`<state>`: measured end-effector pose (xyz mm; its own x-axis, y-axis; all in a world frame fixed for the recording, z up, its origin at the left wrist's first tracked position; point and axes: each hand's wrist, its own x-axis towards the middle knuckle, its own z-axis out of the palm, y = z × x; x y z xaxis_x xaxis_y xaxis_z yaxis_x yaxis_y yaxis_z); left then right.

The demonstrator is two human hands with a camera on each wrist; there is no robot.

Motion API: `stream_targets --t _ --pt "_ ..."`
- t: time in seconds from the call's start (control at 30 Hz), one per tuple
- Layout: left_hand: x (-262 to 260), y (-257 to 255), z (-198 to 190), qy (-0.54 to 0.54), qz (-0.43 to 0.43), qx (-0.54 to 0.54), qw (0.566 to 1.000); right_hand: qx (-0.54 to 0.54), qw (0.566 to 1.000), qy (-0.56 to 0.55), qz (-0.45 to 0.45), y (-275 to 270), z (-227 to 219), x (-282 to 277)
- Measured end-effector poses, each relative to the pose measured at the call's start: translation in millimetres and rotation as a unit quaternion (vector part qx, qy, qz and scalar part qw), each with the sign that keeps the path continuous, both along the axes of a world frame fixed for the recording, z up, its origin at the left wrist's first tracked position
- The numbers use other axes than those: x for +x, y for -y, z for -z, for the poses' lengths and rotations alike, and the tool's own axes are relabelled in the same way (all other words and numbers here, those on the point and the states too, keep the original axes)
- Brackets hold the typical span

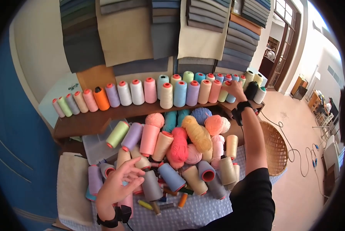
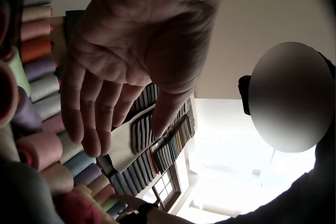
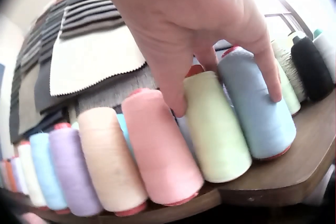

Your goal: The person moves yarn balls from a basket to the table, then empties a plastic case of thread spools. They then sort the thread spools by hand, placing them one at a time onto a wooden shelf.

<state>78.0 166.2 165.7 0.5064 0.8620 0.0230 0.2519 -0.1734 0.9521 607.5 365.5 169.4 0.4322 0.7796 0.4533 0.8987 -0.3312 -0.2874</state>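
Note:
My right hand (image 1: 234,90) is at the right end of the shelf row. In the right wrist view its thumb lies along the left side of a pale green thread cone (image 3: 216,129), another finger goes behind its top, and an outer finger reaches down over the neighbouring light blue cone (image 3: 257,106). Both cones stand upright on the shelf. My left hand (image 1: 120,181) hovers with loosely spread fingers over a heap of thread cones, near a grey cone (image 1: 152,186). Nothing is in its palm, which the left wrist view shows.
Upright cones line the brown shelf (image 1: 118,112), with a black cone (image 1: 251,91) to the right. Yarn skeins, including a yellow one (image 1: 197,134), lie in the heap below. A wicker basket (image 1: 274,148) stands at right; fabric swatches (image 1: 122,34) hang behind.

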Motion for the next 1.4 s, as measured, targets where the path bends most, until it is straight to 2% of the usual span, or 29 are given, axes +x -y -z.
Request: stream_targets --t 0.03,0.07,0.1,0.2,0.27,0.3,0.37,0.43,0.5,0.57,0.6,0.63,0.7,0.8,0.83,0.9,0.93,0.97,1.03,1.1,1.13,1.17,1.2,1.23,1.27,1.3,1.33,1.37,1.4 --pt "0 -1 2 0.006 0.002 0.014 1.000 -0.002 1.000 0.007 -0.002 8 -5 0" --pt "1 -1 3 0.013 0.004 0.028 1.000 -0.015 0.999 -0.041 -0.026 20 -13 -1" --pt "1 0 2 0.018 0.001 0.020 1.000 -0.010 0.999 -0.045 -0.010 35 -20 -6" --pt "3 1 -3 -0.007 0.029 0.040 0.999 0.011 1.000 0.016 -0.013 88 -42 -30" --pt "5 2 -1 0.003 0.030 0.039 0.999 0.123 0.987 0.016 -0.102 123 -50 -60" --pt "6 2 0 0.004 0.038 0.042 0.998 0.119 0.987 0.016 -0.104 126 -45 -70" --pt "9 6 1 0.004 0.048 0.036 0.998 0.154 0.943 -0.150 -0.253 136 -33 -95" --pt "12 8 1 -0.005 0.059 0.027 0.998 0.183 0.922 -0.057 -0.336 150 -30 -147" --pt "12 12 -2 -0.014 0.056 0.028 0.998 0.125 0.909 -0.073 -0.390 167 -29 -186" --pt "9 14 -4 -0.022 0.046 0.029 0.998 0.055 0.908 -0.091 -0.406 186 -23 -212" --pt "8 13 -4 -0.015 0.046 0.041 0.998 0.067 0.895 -0.019 -0.441 190 -13 -216" --pt "9 13 -3 -0.006 0.046 0.053 0.998 0.010 0.889 -0.088 -0.449 205 -12 -229" --pt "18 15 -3 -0.011 0.033 0.044 0.998 0.014 0.865 -0.051 -0.498 221 -4 -240" --pt "30 18 5 -0.098 0.107 0.109 0.983 -0.061 0.865 -0.081 -0.492 237 -12 -245" --pt "34 21 11 -0.097 0.109 0.105 0.984 -0.065 0.866 -0.082 -0.490 239 -10 -244" --pt "44 29 20 -0.165 0.158 0.204 0.952 -0.150 0.850 -0.039 -0.504 243 -7 -240" --pt "49 35 14 -0.204 0.152 0.145 0.956 -0.158 0.848 -0.042 -0.504 244 -4 -238" --pt "52 37 20 -0.202 0.152 0.137 0.958 -0.159 0.848 -0.025 -0.505 242 -2 -236" --pt "57 34 36 -0.313 0.167 0.165 0.920 -0.161 0.847 -0.009 -0.506 233 -7 -234" --pt "57 33 39 -0.306 0.162 0.161 0.924 -0.242 0.852 -0.061 -0.461 219 -21 -231" --pt "57 33 39 -0.317 0.170 0.160 0.919 -0.205 0.859 -0.063 -0.465 209 -25 -228" --pt "57 32 39 -0.329 0.178 0.160 0.914 -0.213 0.894 -0.029 -0.394 194 -18 -217" --pt "58 33 39 -0.330 0.178 0.161 0.913 -0.131 0.906 0.013 -0.403 177 -20 -206" --pt "60 38 41 -0.297 0.175 0.186 0.920 -0.102 0.933 0.074 -0.336 154 -17 -190" --pt "63 44 43 -0.264 0.172 0.208 0.926 -0.045 0.962 0.036 -0.268 140 -27 -185" --pt "68 50 45 -0.233 0.216 0.217 0.923 0.032 0.962 0.084 -0.259 117 -20 -166" --pt "74 59 52 -0.194 0.250 0.237 0.918 0.060 0.969 0.109 -0.211 95 -16 -151" --pt "79 69 61 -0.155 0.284 0.256 0.911 0.025 0.986 0.069 -0.151 80 -23 -144" --pt "86 80 75 -0.157 0.284 0.253 0.912 0.030 0.984 0.112 -0.138 56 -18 -125"
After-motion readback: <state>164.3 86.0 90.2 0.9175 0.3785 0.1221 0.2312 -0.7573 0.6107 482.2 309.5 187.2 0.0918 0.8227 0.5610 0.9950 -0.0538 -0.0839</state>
